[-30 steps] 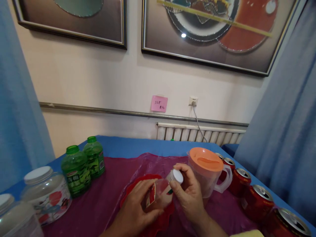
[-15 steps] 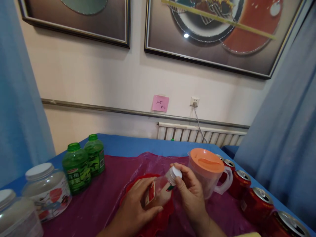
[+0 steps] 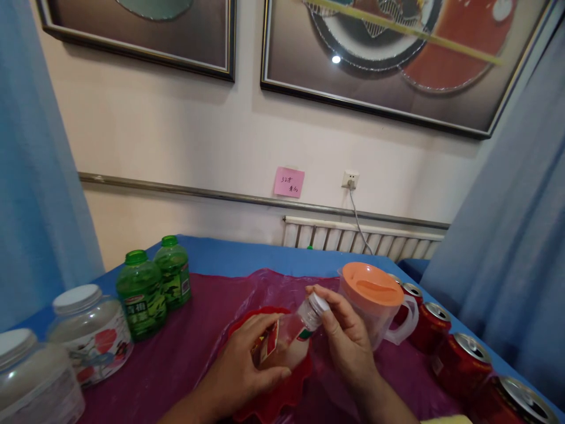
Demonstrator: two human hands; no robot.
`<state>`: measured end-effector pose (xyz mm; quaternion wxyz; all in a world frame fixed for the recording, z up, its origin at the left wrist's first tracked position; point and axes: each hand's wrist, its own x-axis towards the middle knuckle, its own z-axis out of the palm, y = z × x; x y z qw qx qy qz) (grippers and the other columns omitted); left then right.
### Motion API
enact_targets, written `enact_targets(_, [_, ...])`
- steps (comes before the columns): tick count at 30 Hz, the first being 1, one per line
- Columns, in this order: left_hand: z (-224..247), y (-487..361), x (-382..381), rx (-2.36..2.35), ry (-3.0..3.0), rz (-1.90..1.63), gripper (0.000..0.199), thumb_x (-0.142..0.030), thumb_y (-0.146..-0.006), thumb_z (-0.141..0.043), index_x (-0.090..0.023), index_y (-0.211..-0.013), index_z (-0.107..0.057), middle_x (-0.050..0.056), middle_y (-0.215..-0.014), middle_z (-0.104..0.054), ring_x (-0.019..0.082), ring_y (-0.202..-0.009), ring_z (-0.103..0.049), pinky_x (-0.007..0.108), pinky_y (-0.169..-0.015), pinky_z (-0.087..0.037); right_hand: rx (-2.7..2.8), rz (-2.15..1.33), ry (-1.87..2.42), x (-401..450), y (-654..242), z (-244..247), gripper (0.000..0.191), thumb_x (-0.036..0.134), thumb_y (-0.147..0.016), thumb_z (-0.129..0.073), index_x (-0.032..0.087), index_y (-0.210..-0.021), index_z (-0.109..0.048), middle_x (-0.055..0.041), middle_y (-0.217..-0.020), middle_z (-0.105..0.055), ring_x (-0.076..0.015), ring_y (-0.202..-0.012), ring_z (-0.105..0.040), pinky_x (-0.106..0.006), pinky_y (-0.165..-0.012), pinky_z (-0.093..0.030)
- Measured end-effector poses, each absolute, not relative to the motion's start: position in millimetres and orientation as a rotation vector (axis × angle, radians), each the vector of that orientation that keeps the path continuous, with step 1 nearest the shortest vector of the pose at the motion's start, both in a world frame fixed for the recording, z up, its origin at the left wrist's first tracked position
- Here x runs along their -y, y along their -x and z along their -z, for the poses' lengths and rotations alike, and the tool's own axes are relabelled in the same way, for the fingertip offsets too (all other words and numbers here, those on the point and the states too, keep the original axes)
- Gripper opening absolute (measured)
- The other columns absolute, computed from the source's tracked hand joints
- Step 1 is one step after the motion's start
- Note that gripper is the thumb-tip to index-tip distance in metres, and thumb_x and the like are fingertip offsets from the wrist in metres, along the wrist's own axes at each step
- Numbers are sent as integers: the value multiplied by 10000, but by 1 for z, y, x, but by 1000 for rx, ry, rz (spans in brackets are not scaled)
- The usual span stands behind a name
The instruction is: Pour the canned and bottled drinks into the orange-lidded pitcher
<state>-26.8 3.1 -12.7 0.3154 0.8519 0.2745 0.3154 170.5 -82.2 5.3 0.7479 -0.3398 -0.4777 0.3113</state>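
A clear plastic bottle [image 3: 291, 343] with a red label and a white cap [image 3: 318, 302] tilts up to the right in front of me. My left hand [image 3: 247, 365] is wrapped round its body. The fingers and thumb of my right hand [image 3: 346, 330] grip the white cap at its top. Beneath the bottle lies a red scalloped dish [image 3: 289, 391], partly hidden by my hands. Just right of my right hand stands a clear pitcher with an orange lid [image 3: 373, 285].
Two green bottles [image 3: 141, 300] and two clear jars with white lids [image 3: 90, 335] stand on the left. Several red cans [image 3: 461, 362] line the right edge. Purple sheeting [image 3: 212, 294] covers part of the blue table [image 3: 220, 250]. Something yellow [image 3: 448, 420] shows at the bottom edge.
The view has shifted slightly. The white cap is tilted a little more to the right, and my right hand has turned slightly with it. My left hand keeps its hold on the bottle.
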Motion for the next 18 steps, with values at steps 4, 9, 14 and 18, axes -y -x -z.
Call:
enact_targets(4, [13,26,-3,-763,-2259,-870,686,-384,-655,-829,-310,-1294,-590,56,-1297,-646,304,-1185,-609,456,-1032,-488,962,-624,754,84,-164,-6,347,338,-857,-761,254,-1187,-700,-88,-1245,-698,-230,-1123,-655,-335,-936,-535])
enact_targets(9, [15,26,-3,-784,-2279,-899,687,-367,-643,-827,-319,-1288,-596,48,-1285,-654,309,-1171,-617,471,-1016,-498,923,-531,787,86,-164,-10,329,300,-831,-785,259,-1150,-719,-69,-1179,-708,-213,-1061,-664,-319,-903,-541])
enact_targets(14, [14,25,-1,-754,-2283,-847,694,-333,-644,-830,-309,-1297,-596,54,-1285,-655,298,-1173,-621,445,-1017,-505,973,-507,805,86,-169,-9,354,295,-779,-828,278,-1120,-737,-41,-1136,-694,-197,-1033,-654,-296,-906,-531])
enact_targets(18, [10,25,2,-724,-2270,-823,682,-329,-655,-831,-297,-1293,-593,60,-1281,-652,288,-1175,-619,433,-1020,-500,1001,-531,810,85,-169,-7,346,311,-779,-823,271,-1112,-737,-46,-1130,-679,-203,-1029,-644,-300,-892,-530])
